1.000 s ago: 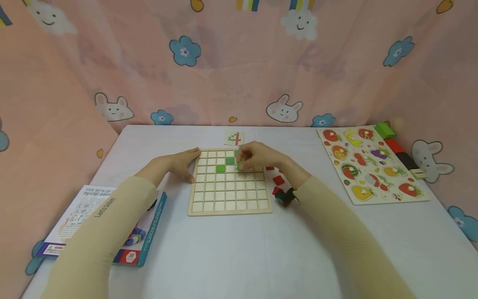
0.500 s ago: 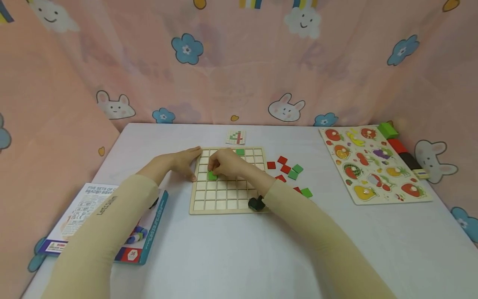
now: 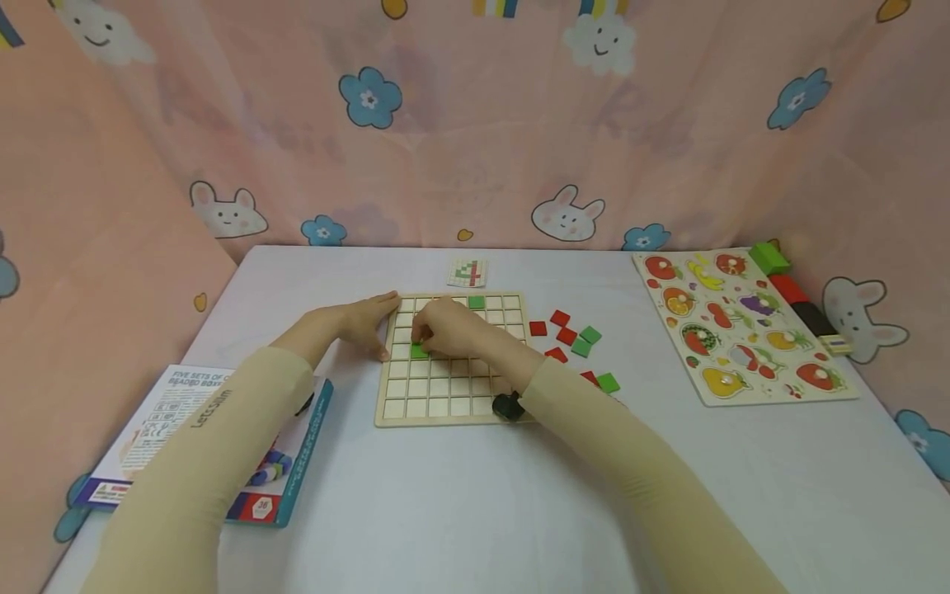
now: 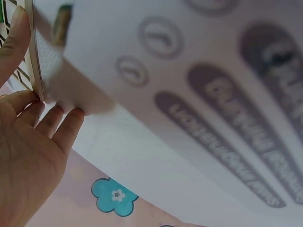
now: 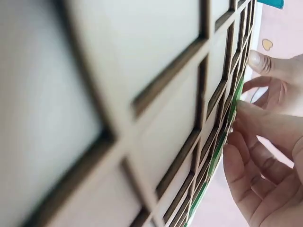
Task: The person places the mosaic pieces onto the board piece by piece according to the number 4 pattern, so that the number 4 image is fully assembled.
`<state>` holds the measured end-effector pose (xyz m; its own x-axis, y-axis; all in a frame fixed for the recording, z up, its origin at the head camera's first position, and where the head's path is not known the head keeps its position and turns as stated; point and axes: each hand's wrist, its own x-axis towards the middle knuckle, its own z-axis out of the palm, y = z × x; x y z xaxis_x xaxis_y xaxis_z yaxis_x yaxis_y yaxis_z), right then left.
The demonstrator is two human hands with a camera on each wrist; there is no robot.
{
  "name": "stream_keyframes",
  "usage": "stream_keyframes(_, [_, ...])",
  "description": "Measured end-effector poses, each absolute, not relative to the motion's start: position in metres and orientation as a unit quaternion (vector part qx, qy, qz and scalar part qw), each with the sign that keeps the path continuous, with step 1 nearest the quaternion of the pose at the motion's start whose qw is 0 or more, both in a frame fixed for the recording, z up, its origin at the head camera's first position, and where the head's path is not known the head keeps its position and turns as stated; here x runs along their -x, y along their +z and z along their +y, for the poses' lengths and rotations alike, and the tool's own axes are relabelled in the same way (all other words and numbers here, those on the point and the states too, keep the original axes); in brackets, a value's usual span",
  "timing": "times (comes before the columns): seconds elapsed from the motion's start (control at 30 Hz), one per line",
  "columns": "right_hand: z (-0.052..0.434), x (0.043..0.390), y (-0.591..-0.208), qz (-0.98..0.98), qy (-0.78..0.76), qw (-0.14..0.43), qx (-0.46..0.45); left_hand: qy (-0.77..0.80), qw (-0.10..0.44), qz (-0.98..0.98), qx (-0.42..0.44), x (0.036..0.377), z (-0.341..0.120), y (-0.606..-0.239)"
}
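A pale wooden grid board lies on the white table in the head view. My right hand is over its left half, thumb and fingers pinching a green square tile right at the grid. From the right wrist view, that green tile shows edge-on at the fingertips. Another green tile sits in the top row. My left hand rests at the board's left edge; in the left wrist view its thumb lies along the frame and its fingertips touch the cloth beside it.
Loose red tiles and green tiles lie right of the board. A small pattern card lies behind it. A fruit puzzle board with coloured blocks stands at right. A box lies under my left forearm.
My right hand has moved left and nearer from the board's upper right part, and more loose tiles show at right. Over the last half second it has hardly moved. The left hand stays put.
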<state>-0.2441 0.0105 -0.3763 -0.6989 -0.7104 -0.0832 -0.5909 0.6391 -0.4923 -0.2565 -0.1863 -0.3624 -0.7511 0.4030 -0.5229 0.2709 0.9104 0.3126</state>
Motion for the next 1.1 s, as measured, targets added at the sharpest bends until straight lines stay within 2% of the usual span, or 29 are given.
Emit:
stream_keyframes(0.17, [0.038, 0.251, -0.369, 0.896, -0.217, 0.143, 0.361, 0.114, 0.302, 0.928, -0.184, 0.257, -0.185, -0.362])
stream_keyframes(0.4, [0.119, 0.277, -0.356, 0.918, -0.214, 0.143, 0.301, 0.109, 0.296, 0.931, -0.181, 0.256, -0.185, -0.362])
stream_keyframes(0.7, [0.224, 0.296, -0.352, 0.929, -0.18, 0.256, 0.197, 0.111, 0.297, 0.931, -0.184, 0.256, -0.184, -0.361])
stream_keyframes(0.9, [0.251, 0.291, -0.361, 0.909, -0.197, 0.318, 0.185, 0.112, 0.295, 0.931, -0.184, 0.255, -0.184, -0.359])
stream_keyframes(1.1, [0.253, 0.29, -0.37, 0.905, -0.211, 0.311, 0.199, 0.111, 0.302, 0.93, -0.179, 0.256, -0.186, -0.363])
